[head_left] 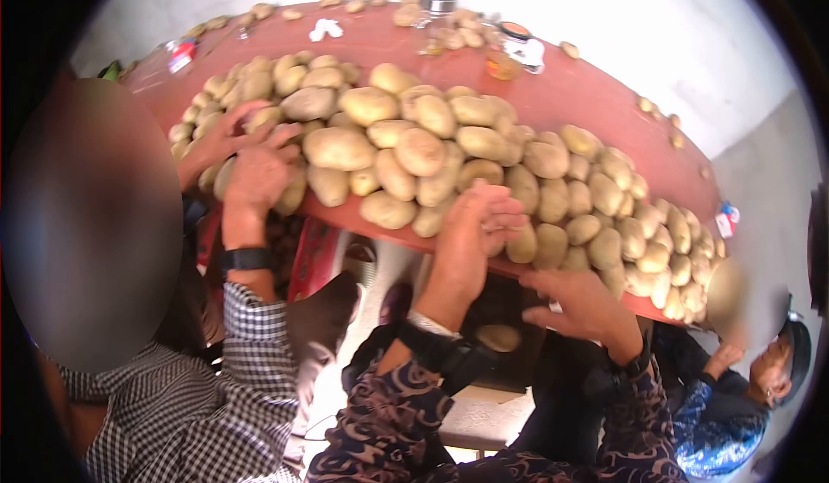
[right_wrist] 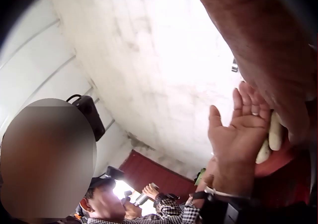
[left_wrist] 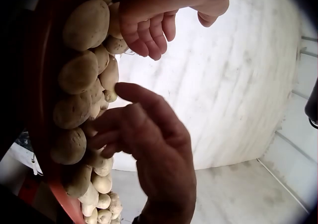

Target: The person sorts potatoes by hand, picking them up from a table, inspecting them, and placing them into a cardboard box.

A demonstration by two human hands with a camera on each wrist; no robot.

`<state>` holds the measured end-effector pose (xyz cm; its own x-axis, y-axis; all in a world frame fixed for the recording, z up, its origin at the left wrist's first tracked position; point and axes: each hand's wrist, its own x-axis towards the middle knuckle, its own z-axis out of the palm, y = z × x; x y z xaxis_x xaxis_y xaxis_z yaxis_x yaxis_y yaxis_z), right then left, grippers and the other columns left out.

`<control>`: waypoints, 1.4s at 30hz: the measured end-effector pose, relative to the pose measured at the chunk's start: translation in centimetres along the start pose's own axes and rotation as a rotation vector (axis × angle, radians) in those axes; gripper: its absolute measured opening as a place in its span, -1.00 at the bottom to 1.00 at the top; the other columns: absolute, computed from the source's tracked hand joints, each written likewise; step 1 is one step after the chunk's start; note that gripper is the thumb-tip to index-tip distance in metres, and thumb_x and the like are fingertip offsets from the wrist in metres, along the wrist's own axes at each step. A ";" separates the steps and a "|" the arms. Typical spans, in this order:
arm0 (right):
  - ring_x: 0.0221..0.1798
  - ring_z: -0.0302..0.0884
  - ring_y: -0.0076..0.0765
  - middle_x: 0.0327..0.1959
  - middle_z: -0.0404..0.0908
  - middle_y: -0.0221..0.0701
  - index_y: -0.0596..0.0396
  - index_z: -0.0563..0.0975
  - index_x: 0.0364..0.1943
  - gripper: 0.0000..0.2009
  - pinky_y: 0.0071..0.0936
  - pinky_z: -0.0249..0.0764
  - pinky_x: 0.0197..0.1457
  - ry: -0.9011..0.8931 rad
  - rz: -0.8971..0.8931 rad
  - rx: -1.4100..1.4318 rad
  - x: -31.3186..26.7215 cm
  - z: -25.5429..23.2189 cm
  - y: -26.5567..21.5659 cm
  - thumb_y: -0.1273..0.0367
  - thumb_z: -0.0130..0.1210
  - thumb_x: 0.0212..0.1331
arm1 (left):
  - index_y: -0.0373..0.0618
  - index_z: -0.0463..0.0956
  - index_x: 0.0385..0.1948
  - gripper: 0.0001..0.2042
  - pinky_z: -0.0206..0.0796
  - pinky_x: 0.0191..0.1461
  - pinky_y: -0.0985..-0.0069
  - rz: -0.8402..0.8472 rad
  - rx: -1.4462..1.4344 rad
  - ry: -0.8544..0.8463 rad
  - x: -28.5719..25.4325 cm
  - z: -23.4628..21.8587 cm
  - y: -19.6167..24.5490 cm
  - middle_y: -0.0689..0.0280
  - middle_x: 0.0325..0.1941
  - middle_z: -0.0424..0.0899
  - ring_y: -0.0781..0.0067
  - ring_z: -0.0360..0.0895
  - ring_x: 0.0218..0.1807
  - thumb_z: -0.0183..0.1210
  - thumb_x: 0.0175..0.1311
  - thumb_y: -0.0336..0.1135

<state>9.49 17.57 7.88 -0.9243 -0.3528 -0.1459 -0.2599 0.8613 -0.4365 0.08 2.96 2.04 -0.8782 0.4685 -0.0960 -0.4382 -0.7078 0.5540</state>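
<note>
Head view shows the left hand [head_left: 471, 237] palm-inward; the right hand [head_left: 583, 303] faces it; each grip wide.

A plain indoor room, maybe a workroom; the exact kind is hard to tell.
The big wall [head_left: 604, 17] is white with gray smudges, and pale panels [right_wrist: 35, 40] have straight lines. A red counter [head_left: 553, 103] has lots of potatoes [head_left: 420, 151] heaped along its near edge and glass jars [head_left: 503, 64] by its far edge. Other people [head_left: 717, 431] are close to the counter.

Wrist views flanking downward head view
</note>
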 end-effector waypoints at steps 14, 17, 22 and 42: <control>-0.14 0.41 -0.08 -0.14 0.40 -0.23 0.01 0.35 -0.03 -0.57 -0.26 0.38 -0.13 0.243 0.248 -0.483 11.2 -4.6 8.7 0.46 0.05 -0.12 | -0.23 0.38 -0.29 -0.60 0.30 -0.26 0.51 0.048 0.040 0.035 -0.1 0.3 0.1 0.22 -0.37 0.52 0.39 0.48 -0.33 -0.19 0.26 0.00; -0.06 0.37 -0.11 -0.11 0.38 -0.27 -0.02 0.34 -0.03 -0.54 -0.26 0.39 -0.11 0.196 0.254 -0.509 12.0 -3.3 9.8 0.46 0.07 -0.16 | -0.22 0.38 -0.29 -0.60 0.30 -0.26 0.51 0.043 0.037 0.032 0.0 0.2 0.1 0.22 -0.37 0.53 0.39 0.48 -0.33 -0.19 0.26 0.00; -0.11 0.38 -0.02 -0.16 0.41 -0.20 -0.01 0.39 -0.12 -0.56 -0.24 0.41 -0.14 0.340 0.206 -0.451 12.0 -2.9 10.8 0.44 0.12 -0.25 | -0.20 0.39 -0.33 -0.61 0.30 -0.25 0.51 0.026 0.037 0.033 0.1 0.4 0.3 0.24 -0.39 0.53 0.39 0.48 -0.34 -0.18 0.26 0.00; 0.02 0.39 -0.10 -0.08 0.46 -0.08 0.21 0.35 0.01 -0.56 -0.34 0.31 0.06 0.398 0.505 -0.174 12.4 -8.6 15.2 0.24 0.01 0.07 | -0.10 0.30 -0.10 -0.68 0.35 -0.44 0.49 -0.080 -0.002 -0.012 0.4 0.6 -0.7 0.30 -0.30 0.50 0.34 0.53 -0.29 -0.05 0.21 -0.12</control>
<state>-8.28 29.41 7.06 -0.9684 0.2426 0.0583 0.2215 0.9436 -0.2462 0.11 3.96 2.13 -0.8381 0.5299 -0.1297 -0.5072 -0.6692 0.5430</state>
